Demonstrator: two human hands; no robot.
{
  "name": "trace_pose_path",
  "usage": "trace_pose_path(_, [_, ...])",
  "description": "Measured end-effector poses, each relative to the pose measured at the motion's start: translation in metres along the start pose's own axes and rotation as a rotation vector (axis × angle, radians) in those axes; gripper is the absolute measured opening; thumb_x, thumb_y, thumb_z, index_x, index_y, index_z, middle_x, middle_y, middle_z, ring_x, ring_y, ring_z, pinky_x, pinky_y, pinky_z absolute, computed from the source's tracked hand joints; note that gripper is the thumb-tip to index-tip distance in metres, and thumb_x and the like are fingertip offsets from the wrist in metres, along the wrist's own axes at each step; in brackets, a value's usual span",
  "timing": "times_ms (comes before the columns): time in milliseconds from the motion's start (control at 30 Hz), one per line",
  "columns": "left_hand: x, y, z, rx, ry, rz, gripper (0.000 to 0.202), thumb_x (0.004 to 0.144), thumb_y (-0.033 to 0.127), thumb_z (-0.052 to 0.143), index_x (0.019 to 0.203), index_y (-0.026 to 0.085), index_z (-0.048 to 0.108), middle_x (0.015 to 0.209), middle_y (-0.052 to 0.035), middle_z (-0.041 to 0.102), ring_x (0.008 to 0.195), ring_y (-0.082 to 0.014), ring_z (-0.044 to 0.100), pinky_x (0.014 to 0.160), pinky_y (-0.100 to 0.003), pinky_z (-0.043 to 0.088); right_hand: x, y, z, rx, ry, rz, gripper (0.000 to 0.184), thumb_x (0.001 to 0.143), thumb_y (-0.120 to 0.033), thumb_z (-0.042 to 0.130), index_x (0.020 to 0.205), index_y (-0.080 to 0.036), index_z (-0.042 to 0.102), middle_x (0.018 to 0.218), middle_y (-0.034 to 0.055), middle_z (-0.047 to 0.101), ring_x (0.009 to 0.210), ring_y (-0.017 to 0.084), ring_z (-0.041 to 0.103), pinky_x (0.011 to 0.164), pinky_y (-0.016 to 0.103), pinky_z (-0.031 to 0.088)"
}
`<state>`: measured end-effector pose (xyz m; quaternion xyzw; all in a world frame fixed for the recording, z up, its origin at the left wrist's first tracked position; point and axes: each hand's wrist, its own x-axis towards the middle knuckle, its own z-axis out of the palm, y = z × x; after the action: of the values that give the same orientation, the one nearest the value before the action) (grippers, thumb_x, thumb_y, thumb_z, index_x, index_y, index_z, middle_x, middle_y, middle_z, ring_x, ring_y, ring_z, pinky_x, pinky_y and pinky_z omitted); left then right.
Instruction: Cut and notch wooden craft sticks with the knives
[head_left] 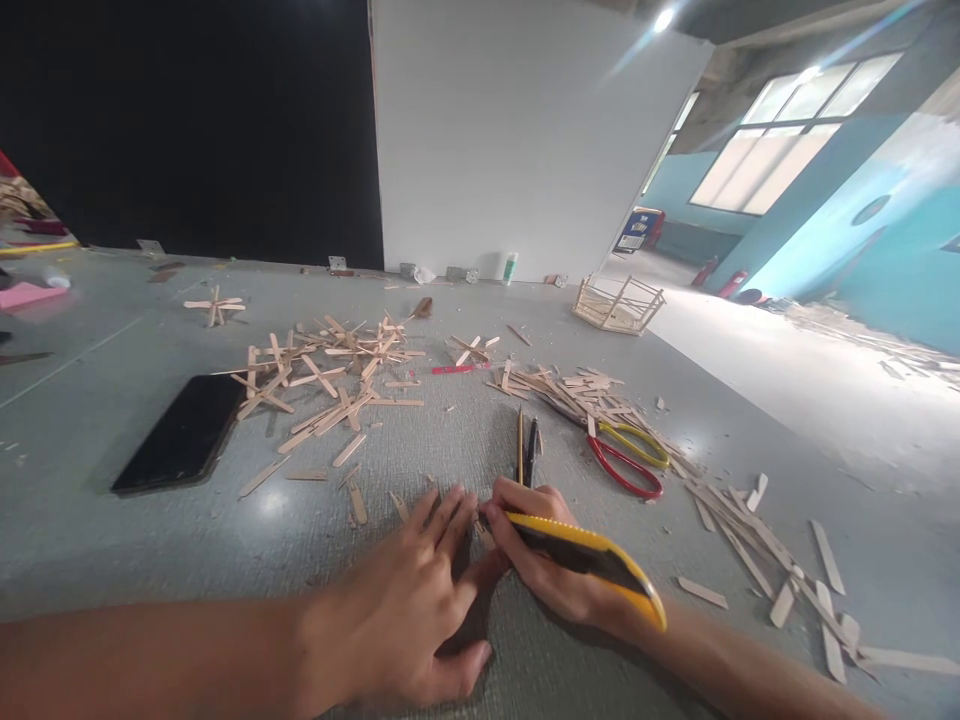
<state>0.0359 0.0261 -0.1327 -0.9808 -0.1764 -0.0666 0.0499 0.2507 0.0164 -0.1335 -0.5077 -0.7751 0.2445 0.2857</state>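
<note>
My right hand [551,560] is wrapped round a yellow and black utility knife [592,550], its front end pointing left, down at the table. Just left of it my left hand [420,590] lies palm down, fingers stretched forward and thumb apart. A small piece of wooden craft stick [484,534] shows between the two hands near the knife's tip; how far it runs beneath my fingers is hidden. Short cut sticks [358,503] lie by my left fingertips. Beyond my right hand are a pencil [520,445] and a black pen [532,450].
Scissors [626,465] with red and yellow handles lie right of the pen, beside a pile of craft sticks [585,390]. A black phone [184,430] is at left, near crossed stick pieces [322,375]. A stick frame [619,305] stands at the table's right edge.
</note>
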Motion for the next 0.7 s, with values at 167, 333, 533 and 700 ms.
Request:
trace_pose_path(167, [-0.0001, 0.0021, -0.0006, -0.028, -0.003, -0.012, 0.072, 0.103, 0.056, 0.04, 0.147, 0.0, 0.051, 0.142, -0.0366, 0.055, 0.136, -0.0494, 0.053, 0.112, -0.059, 0.035, -0.0019, 0.005, 0.0028, 0.035, -0.043, -0.044, 0.037, 0.107, -0.036, 0.041, 0.073, -0.025, 0.034, 0.06, -0.006, 0.04, 0.052, 0.012, 0.035, 0.051, 0.027, 0.035])
trace_pose_path(333, [0.0004, 0.0024, -0.0016, -0.065, 0.0, -0.035, 0.07, 0.101, 0.056, 0.043, 0.147, 0.003, 0.052, 0.144, -0.0324, 0.057, 0.137, -0.0478, 0.051, 0.112, -0.059, 0.033, -0.0015, 0.0085, 0.0018, 0.048, -0.051, -0.055, 0.039, 0.108, -0.039, 0.04, 0.073, -0.024, 0.035, 0.059, -0.0067, 0.038, 0.05, 0.011, 0.033, 0.051, 0.026, 0.032])
trace_pose_path(533, [0.0001, 0.0026, -0.0009, -0.044, 0.004, -0.019, 0.07, 0.102, 0.057, 0.042, 0.145, 0.003, 0.055, 0.142, -0.0335, 0.057, 0.137, -0.0491, 0.051, 0.11, -0.061, 0.035, -0.0012, 0.0083, 0.001, 0.048, -0.037, -0.05, 0.041, 0.109, -0.042, 0.038, 0.072, -0.025, 0.035, 0.06, -0.0057, 0.038, 0.051, 0.012, 0.035, 0.053, 0.028, 0.033])
trace_pose_path(700, [-0.0014, 0.0013, 0.001, -0.044, 0.019, -0.003, 0.07, 0.104, 0.055, 0.039, 0.15, 0.004, 0.048, 0.144, -0.0333, 0.056, 0.139, -0.0481, 0.05, 0.112, -0.06, 0.036, -0.0023, 0.0086, 0.0, 0.058, -0.033, -0.039, 0.039, 0.108, -0.042, 0.041, 0.072, -0.025, 0.04, 0.061, -0.0045, 0.045, 0.052, 0.013, 0.04, 0.054, 0.027, 0.036])
